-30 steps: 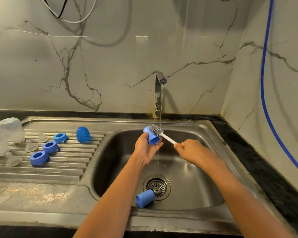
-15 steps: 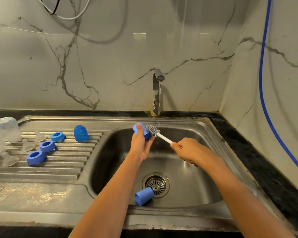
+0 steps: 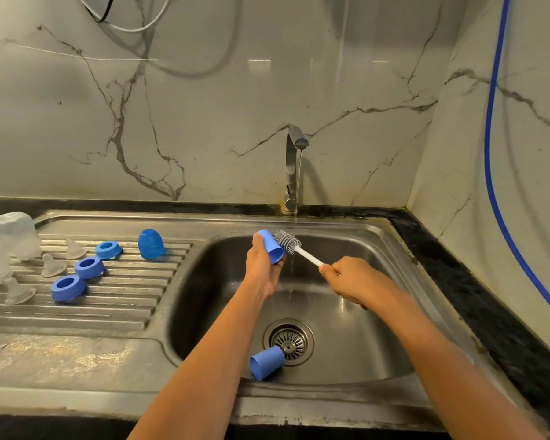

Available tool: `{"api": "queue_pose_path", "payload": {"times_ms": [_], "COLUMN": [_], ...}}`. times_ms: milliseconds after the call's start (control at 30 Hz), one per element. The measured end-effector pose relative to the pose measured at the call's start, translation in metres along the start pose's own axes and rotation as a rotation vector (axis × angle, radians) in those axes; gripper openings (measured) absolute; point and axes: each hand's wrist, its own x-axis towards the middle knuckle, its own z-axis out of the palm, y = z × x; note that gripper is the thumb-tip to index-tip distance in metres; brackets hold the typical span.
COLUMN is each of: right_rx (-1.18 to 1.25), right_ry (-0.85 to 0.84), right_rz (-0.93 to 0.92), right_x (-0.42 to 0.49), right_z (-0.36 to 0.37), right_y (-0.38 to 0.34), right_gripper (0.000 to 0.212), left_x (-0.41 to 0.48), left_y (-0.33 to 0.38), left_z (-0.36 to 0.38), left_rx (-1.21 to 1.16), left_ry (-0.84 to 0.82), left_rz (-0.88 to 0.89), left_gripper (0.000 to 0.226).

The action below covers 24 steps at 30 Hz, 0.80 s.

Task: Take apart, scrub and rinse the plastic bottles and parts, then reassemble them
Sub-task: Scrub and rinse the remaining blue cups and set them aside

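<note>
Over the sink basin (image 3: 356, 315), my left hand (image 3: 262, 268) grips a blue bottle cap (image 3: 271, 246). My right hand (image 3: 351, 277) holds the white handle of a grey bottle brush (image 3: 287, 241), and its bristles touch the cap's side under the thin stream from the tap (image 3: 294, 166). A second blue cap (image 3: 266, 362) lies on its side beside the drain (image 3: 289, 341). On the ribbed drainboard (image 3: 124, 296) sit a third blue cap (image 3: 151, 243), three blue collar rings (image 3: 88, 268), clear teats (image 3: 53, 265) and upturned clear bottles (image 3: 13, 233).
The marble wall rises just behind the tap. A black counter edge (image 3: 477, 290) borders the sink on the right, below a side wall carrying a blue hose (image 3: 492, 154). Cables (image 3: 124, 23) hang at the top left.
My left hand has turned the cap, so its closed end now points up and left. The brush has moved from the cap's mouth to its outer side.
</note>
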Motion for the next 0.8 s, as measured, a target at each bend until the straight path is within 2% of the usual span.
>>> {"api": "queue_pose_path", "payload": {"times_ms": [200, 267, 400, 500, 567, 667, 800], "right_rx": [0.018, 0.025, -0.006, -0.046, -0.032, 0.017, 0.015], "right_ry": [0.149, 0.129, -0.026, -0.022, 0.045, 0.127, 0.050], "right_rz": [0.036, 0.032, 0.034, 0.012, -0.009, -0.005, -0.003], "right_x": [0.007, 0.008, 0.000, -0.002, 0.001, 0.007, 0.005], "right_z": [0.009, 0.008, -0.005, -0.006, -0.001, 0.006, 0.001], "right_y": [0.001, 0.001, 0.002, 0.003, 0.002, 0.001, 0.001], "right_gripper": [0.045, 0.045, 0.043, 0.043, 0.045, 0.047, 0.048], "left_x": [-0.009, -0.008, -0.004, -0.004, -0.007, -0.010, -0.004], "left_y": [-0.006, -0.006, 0.002, 0.002, 0.000, -0.005, -0.004], "left_z": [0.008, 0.008, 0.003, 0.004, 0.006, 0.009, 0.007], "left_rx": [0.061, 0.024, -0.083, -0.113, -0.027, 0.148, 0.164], "left_ry": [-0.194, -0.186, -0.057, -0.032, -0.096, -0.221, -0.099], "left_rz": [-0.017, -0.040, -0.028, -0.022, -0.028, -0.040, -0.009], "left_gripper": [0.035, 0.033, 0.026, 0.033, 0.046, 0.041, 0.042]}}
